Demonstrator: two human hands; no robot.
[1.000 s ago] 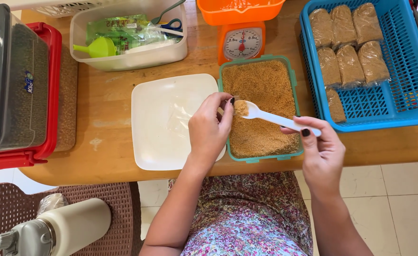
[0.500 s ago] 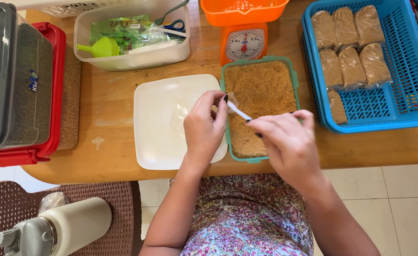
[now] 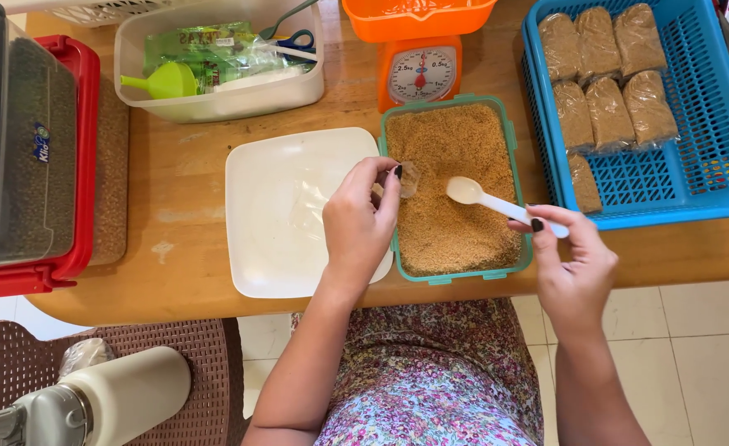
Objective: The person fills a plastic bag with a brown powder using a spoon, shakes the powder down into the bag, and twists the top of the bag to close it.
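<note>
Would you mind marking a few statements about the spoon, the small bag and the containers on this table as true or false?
1. The right hand holds a white plastic spoon by its handle. True.
2. The spoon's bowl is heaped with brown granules. False: it is empty, above the green-rimmed container of brown granules.
3. The left hand pinches a small clear bag at that container's left edge. True.
4. The blue basket is empty. False: it holds several filled packets.
5. The orange kitchen scale stands behind the granule container. True.
</note>
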